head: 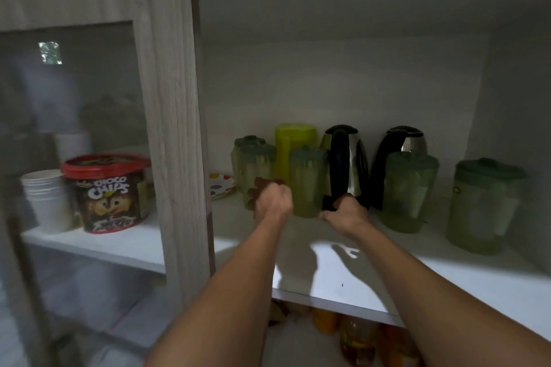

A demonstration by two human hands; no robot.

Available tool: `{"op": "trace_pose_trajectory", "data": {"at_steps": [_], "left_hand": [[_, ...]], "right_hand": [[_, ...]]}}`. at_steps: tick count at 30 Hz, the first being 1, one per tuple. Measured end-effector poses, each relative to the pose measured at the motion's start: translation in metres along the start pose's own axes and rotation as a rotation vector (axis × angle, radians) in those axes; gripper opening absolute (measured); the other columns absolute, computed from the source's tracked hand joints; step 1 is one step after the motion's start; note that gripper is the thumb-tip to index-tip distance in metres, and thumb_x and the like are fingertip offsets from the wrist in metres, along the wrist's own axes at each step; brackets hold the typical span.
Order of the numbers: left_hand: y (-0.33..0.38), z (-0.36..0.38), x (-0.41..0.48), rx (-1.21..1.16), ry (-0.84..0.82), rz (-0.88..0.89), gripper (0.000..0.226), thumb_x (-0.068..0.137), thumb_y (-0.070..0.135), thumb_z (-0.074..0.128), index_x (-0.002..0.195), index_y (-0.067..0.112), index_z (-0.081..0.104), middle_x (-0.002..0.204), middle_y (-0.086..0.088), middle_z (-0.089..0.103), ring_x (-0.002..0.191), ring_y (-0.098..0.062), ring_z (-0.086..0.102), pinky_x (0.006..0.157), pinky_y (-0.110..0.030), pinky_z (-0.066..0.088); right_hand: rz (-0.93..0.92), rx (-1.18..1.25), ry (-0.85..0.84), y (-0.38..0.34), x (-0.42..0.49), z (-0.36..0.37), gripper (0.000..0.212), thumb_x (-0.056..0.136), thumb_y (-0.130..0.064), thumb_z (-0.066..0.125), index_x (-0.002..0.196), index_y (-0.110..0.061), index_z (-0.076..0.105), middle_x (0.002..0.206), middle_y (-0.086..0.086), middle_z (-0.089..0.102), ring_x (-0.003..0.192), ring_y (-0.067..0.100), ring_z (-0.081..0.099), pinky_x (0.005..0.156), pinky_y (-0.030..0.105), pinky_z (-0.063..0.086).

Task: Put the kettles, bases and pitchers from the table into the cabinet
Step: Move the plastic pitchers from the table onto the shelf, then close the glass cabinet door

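Observation:
Both my arms reach into the open cabinet onto its white shelf (387,271). My left hand (272,198) is closed around the handle of a cloudy green-lidded pitcher (256,167) at the left of the row. My right hand (346,213) grips the bottom of the black handle of a steel kettle (347,158). Between my hands stands another green-lidded pitcher (307,179), with a lime-green pitcher (293,140) behind it. A second steel kettle (399,143) stands further right, behind a third cloudy pitcher (410,188). One more pitcher (486,202) stands at the far right.
A spotted plate (220,185) lies at the shelf's left back. Behind the closed glass door (167,128) on the left are a Choco Chips tub (108,194) and stacked white cups (47,199). Bottles (357,337) stand on the shelf below.

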State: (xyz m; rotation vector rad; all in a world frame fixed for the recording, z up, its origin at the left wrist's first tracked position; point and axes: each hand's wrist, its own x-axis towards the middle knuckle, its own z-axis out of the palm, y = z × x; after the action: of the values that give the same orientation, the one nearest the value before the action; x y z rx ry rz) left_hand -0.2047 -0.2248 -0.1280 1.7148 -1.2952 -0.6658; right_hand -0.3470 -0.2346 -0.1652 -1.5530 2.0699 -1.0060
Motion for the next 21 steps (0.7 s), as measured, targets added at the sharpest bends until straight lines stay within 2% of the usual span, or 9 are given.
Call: {"op": "trace_pose_trajectory", "data": {"at_steps": [2,7,9,13,18,21], "left_hand": [[-0.003,-0.007,-0.024,0.000,0.035,0.022,0.040,0.105,0.030,0.039,0.119,-0.001,0.060,0.128,-0.022,0.061,0.118,-0.037,0.058,0.086,-0.035,0.042],[-0.012,-0.021,-0.077,-0.019,0.030,0.048,0.050,0.103,0.043,0.041,0.132,0.002,0.046,0.136,-0.020,0.049,0.122,-0.036,0.052,0.099,-0.044,0.043],[-0.018,-0.025,-0.095,-0.006,0.017,0.092,0.050,0.102,0.045,0.042,0.129,0.003,0.049,0.133,-0.018,0.051,0.119,-0.035,0.054,0.098,-0.044,0.045],[-0.025,-0.039,-0.134,-0.015,-0.029,0.163,0.050,0.101,0.046,0.044,0.126,0.003,0.054,0.129,-0.016,0.054,0.115,-0.034,0.055,0.097,-0.046,0.047],[-0.037,-0.056,-0.203,-0.050,-0.150,0.306,0.047,0.101,0.043,0.044,0.124,0.004,0.058,0.127,-0.017,0.059,0.117,-0.035,0.055,0.093,-0.043,0.044],[-0.070,-0.053,-0.252,-0.007,-0.282,0.332,0.047,0.100,0.042,0.045,0.128,0.006,0.058,0.131,-0.018,0.059,0.121,-0.036,0.055,0.096,-0.042,0.044]], "right_hand": [[-0.009,-0.007,-0.009,0.004,-0.024,-0.006,0.043,0.085,-0.033,0.071,0.117,-0.009,0.056,0.120,0.014,0.064,0.112,0.035,0.061,0.087,0.035,0.048],[-0.038,-0.056,0.007,0.017,-0.085,-0.021,0.034,0.092,-0.034,0.062,0.115,-0.012,0.048,0.119,0.011,0.060,0.109,0.033,0.058,0.082,0.034,0.044],[-0.030,-0.073,0.035,0.019,-0.110,-0.032,0.031,0.093,-0.033,0.061,0.114,-0.014,0.047,0.121,0.011,0.059,0.110,0.033,0.058,0.081,0.033,0.043],[-0.004,-0.100,0.121,0.022,-0.167,-0.057,0.035,0.094,-0.029,0.057,0.124,-0.014,0.048,0.125,0.010,0.058,0.111,0.032,0.056,0.080,0.033,0.042],[0.068,-0.100,0.325,0.029,-0.260,-0.086,0.026,0.095,-0.027,0.055,0.117,-0.013,0.052,0.118,0.010,0.060,0.106,0.031,0.057,0.079,0.033,0.042],[0.119,-0.164,0.394,0.048,-0.335,-0.095,0.022,0.093,-0.023,0.054,0.112,-0.012,0.053,0.114,0.012,0.062,0.104,0.032,0.059,0.086,0.038,0.050]]}}
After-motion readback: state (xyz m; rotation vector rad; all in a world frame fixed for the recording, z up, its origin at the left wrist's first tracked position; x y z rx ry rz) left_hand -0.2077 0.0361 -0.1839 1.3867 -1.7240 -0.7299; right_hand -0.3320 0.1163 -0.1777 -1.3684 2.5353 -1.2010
